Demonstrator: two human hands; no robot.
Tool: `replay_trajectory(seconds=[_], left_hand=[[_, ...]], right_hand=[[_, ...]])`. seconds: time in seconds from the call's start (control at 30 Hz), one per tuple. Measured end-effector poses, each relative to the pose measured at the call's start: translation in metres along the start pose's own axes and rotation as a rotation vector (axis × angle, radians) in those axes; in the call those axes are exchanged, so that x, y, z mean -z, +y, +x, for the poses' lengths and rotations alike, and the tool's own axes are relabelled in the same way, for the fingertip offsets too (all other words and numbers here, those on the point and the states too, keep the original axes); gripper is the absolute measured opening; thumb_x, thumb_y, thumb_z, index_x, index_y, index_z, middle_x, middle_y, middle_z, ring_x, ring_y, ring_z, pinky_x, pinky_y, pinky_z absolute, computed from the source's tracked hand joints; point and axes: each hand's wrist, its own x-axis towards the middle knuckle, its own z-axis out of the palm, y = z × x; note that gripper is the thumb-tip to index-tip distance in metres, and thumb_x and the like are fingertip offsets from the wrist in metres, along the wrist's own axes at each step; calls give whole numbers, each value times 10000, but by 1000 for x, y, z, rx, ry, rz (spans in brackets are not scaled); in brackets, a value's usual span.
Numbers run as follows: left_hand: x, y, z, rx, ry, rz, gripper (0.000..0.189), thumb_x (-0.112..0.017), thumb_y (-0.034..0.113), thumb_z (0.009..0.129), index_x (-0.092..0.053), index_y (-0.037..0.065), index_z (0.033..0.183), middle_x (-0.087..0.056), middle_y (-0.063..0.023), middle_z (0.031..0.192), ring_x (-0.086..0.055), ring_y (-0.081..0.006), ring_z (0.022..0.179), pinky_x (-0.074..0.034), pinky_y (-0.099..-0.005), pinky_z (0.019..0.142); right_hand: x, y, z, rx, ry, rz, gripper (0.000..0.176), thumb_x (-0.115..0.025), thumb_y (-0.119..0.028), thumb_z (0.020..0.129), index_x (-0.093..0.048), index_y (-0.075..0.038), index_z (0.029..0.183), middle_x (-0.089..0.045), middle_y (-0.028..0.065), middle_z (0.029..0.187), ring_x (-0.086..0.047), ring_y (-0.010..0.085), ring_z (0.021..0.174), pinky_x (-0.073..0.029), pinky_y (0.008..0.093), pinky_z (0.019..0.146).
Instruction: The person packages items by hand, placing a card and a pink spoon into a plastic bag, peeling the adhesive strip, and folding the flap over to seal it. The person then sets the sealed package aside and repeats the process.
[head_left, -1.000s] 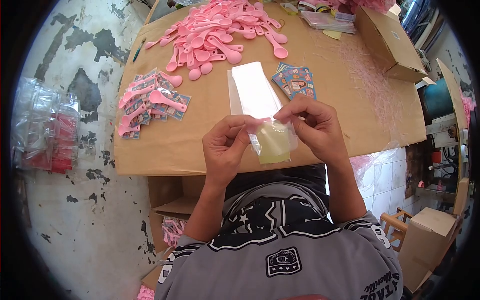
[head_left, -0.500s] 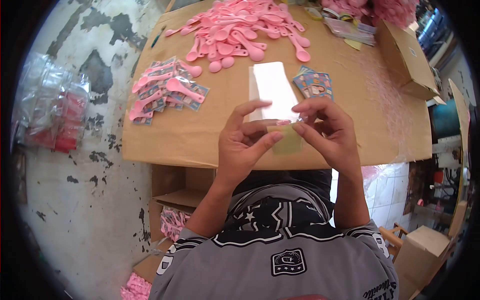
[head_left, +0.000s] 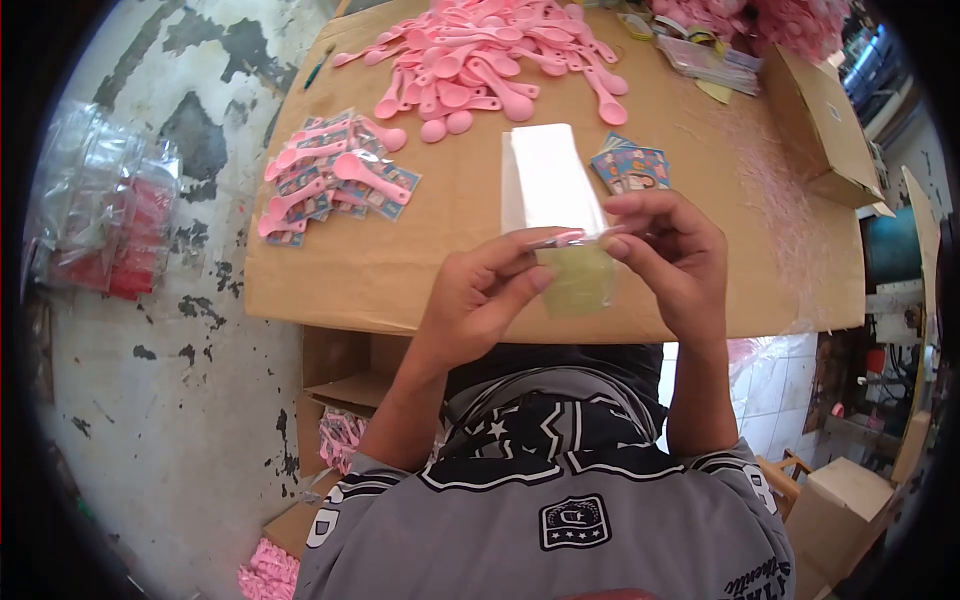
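Note:
Between my two hands, just above the table's near edge, hangs a small clear plastic bag with a yellow-green card [head_left: 578, 283] in it. My left hand [head_left: 487, 298] pinches the bag's upper left edge between thumb and fingers. At the upper right corner, my right hand [head_left: 672, 262] grips the bag's rim with thumb and forefinger. Beyond the hands lies a stack of white clear-edged bags [head_left: 552, 180]. A small fan of printed cards [head_left: 632, 165] rests to its right, partly behind my right hand.
A large heap of pink spoons [head_left: 480, 60] covers the back of the cardboard-topped table [head_left: 450, 190]. At left lie bagged spoons with cards [head_left: 335, 180]. A cardboard box [head_left: 820, 125] stands at the right edge, near loose pink strands [head_left: 775, 200].
My left fingers have closed in along the bag's top edge, and my right hand has shifted slightly right. The bag now hangs a little lower and shows more of the yellow-green card.

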Motion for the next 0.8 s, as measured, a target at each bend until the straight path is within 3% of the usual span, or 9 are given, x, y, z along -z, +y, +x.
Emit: replay_trajectory(seconds=[0.13,0.23,0.33,0.43,0.53,0.67,0.73,0.8], left_hand=[[-6,5,5,-18,-5,-314,365,-597,-49,1019,-613,-73,1383,-705,-155,1289,-649,-163,1223,-529,-303,1008],[-14,0,7,7,25,-246,355,-646,-35,1002,-624,-78,1354,-717,-156,1266,-676,-163,1180,-543,-297,983],[-18,-13,10,60,72,-45,465,-688,-42,975,-561,-97,1419,-731,-154,1244,-698,-173,1136,-554,-307,983],[-18,-15,7,29,90,0,433,-711,-62,960,-600,-87,1379,-731,-152,1245,-706,-173,1113,-561,-287,967],[-10,-4,2,-48,169,169,371,-700,-68,967,-639,-70,1334,-736,-137,1231,-709,-171,1100,-567,-283,958],[33,15,4,-522,467,505,360,-701,-96,917,-709,-23,1269,-765,-126,1200,-716,-181,1123,-559,-315,970],[74,21,0,-532,616,762,408,-623,-142,899,-701,-17,1280,-749,-130,1262,-692,-193,1196,-520,-345,1038],[100,28,-11,-328,628,929,414,-574,-142,902,-696,-15,1277,-745,-123,1272,-670,-185,1240,-484,-349,1078]], right_hand=[[2,1,2,-17,35,34,267,-725,9,972,-676,26,1234,-700,26,967,-679,79,931,-540,228,796],[2,1,2,14,27,40,251,-719,4,981,-674,24,1227,-705,31,980,-686,85,936,-541,228,806],[-1,4,2,26,122,43,278,-755,-22,959,-674,19,1221,-681,10,984,-639,52,845,-501,199,750],[-2,-1,2,77,103,-67,321,-790,-37,926,-677,-5,1225,-637,-17,964,-525,19,726,-426,187,658],[6,-2,-2,28,-29,-438,305,-807,-55,906,-701,-30,1191,-596,-31,939,-413,18,664,-356,205,592],[30,-3,-2,84,138,-634,222,-784,-70,920,-729,-42,1133,-605,-17,905,-415,30,650,-353,223,575],[51,-7,-1,96,261,-595,189,-772,-87,928,-736,-38,1107,-611,-12,888,-420,36,650,-356,226,575],[67,-18,1,135,371,-795,184,-754,-97,942,-731,-33,1113,-626,12,878,-461,71,666,-385,249,591]])
